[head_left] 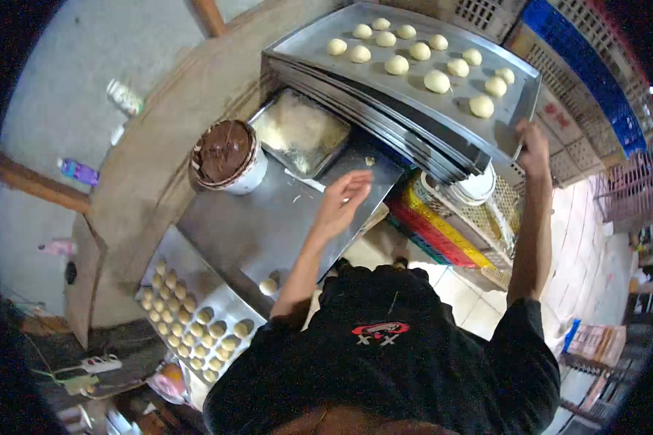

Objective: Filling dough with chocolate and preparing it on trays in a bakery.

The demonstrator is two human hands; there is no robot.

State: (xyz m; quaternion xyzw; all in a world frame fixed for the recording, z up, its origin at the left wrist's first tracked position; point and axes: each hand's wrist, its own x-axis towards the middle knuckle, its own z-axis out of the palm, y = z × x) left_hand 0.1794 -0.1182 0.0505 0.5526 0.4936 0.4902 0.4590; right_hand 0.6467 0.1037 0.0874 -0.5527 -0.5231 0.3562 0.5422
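Note:
My right hand (534,145) grips the right edge of a metal tray (519,101) bearing rows of pale dough balls (436,81), on top of several stacked trays (355,98). My left hand (345,199) is raised over the steel worktop (283,217), fingers loosely bent and holding nothing. Beyond it lie a shallow pan (301,130) with pale powder in it and a bucket (245,175) of brown paste. A lone dough ball (268,286) sits below my left arm. At lower left, another metal tray (189,257) carries several smaller dough balls.
Colourful stacked crates (442,239) stand under the tray stack, by a white bucket (475,188). More crates (573,80) line the upper right. A tiled floor (471,315) shows beside me. Bottles (80,171) and a power strip (101,362) are off to the left.

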